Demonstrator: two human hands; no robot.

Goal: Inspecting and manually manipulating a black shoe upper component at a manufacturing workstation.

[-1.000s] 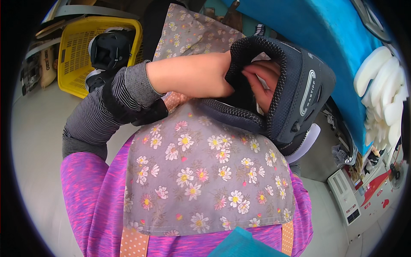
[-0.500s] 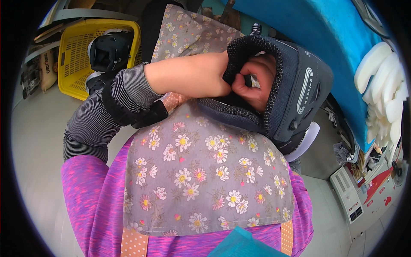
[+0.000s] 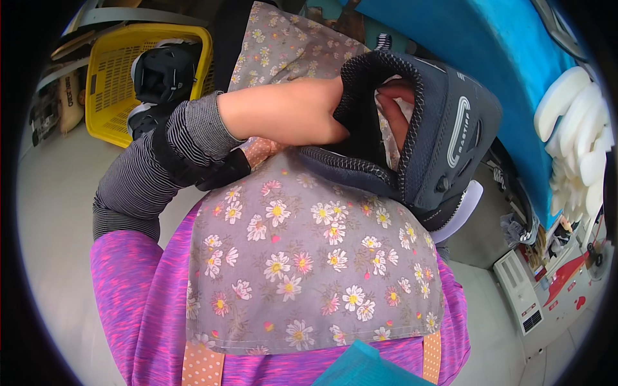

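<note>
A padded dark grey boot (image 3: 444, 125) lies tilted across my lap, its collar facing me, with pale zigzag stitching along the edge. My left hand (image 3: 320, 119) reaches to the collar's left rim, and its fingers are hidden there. Through the opening I see part of my right hand (image 3: 396, 112) on the boot's far right side. Its visible fingers look fairly straight and apart, with nothing seen between them. The boot hides the rest of that hand and its forearm. Beneath the boot spreads a grey flowered apron (image 3: 302, 251).
A yellow plastic basket (image 3: 106, 90) at the far left holds dark boots (image 3: 166, 74) with white edging. Blue sheeting (image 3: 463, 38) covers something at the far right. White curved pieces (image 3: 573, 122) are piled on it. A white panelled appliance (image 3: 520, 289) stands at the right.
The curled thumb and finger of my right hand have moved right and straightened, partly behind the collar's edge. Apron cloth now shows through the opening. My left hand and the boot have barely moved.
</note>
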